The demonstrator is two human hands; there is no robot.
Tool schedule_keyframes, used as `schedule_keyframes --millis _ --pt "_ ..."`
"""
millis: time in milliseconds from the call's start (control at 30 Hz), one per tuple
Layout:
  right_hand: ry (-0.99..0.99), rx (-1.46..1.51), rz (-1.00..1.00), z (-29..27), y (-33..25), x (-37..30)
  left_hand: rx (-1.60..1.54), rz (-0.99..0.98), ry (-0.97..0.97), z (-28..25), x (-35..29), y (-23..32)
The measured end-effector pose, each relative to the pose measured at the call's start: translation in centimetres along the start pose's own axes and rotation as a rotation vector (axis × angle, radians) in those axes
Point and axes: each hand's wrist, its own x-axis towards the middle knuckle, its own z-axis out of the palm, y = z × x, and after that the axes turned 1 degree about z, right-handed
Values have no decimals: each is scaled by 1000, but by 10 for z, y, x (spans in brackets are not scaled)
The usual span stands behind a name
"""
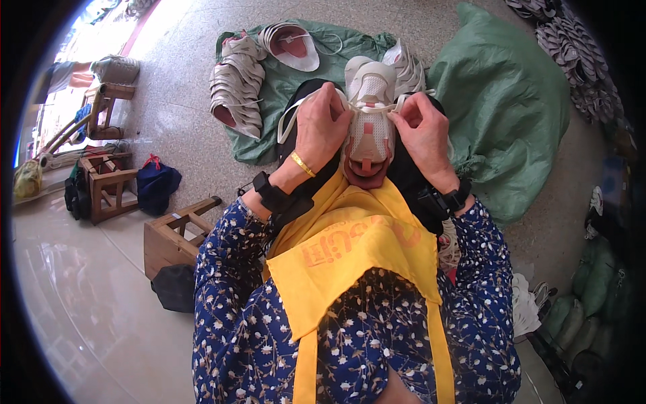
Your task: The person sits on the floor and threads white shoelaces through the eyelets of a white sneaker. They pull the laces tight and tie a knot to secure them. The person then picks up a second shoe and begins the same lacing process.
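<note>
A white and pink shoe upper rests between my knees, its toe pointing away and its pink collar toward me. A pale shoelace runs across its tongue. At the left side of the upper, my left hand pinches one side of the lace, and a loop hangs to its left. On the other side, my right hand grips the lace between thumb and forefinger. The lace looks stretched between both hands. My left fingertips are partly hidden behind the hand.
Beyond my knees, a stack of shoe uppers and a single upper lie on green sacking. A full green sack lies at right. Wooden stools stand at left, and more uppers are piled at far right.
</note>
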Motion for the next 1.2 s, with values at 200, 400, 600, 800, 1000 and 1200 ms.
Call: schedule_keyframes --millis 200,400,600,800,1000,1200 --pt "-7 -85 -280 -7 -13 -2 62 96 90 5 -4 3" --pt "-96 -133 -168 -12 -4 -1 50 135 63 7 -4 -1" --pt "30 -197 -182 -32 -1 5 71 137 41 9 -5 -7" --pt "-135 -146 -256 -14 -12 -4 122 138 -1 8 -4 -6" --pt "-143 -389 -246 -2 -15 -8 114 163 5 10 -8 -5" --pt "-117 -487 -201 8 -6 -4 140 183 -82 5 -11 8"
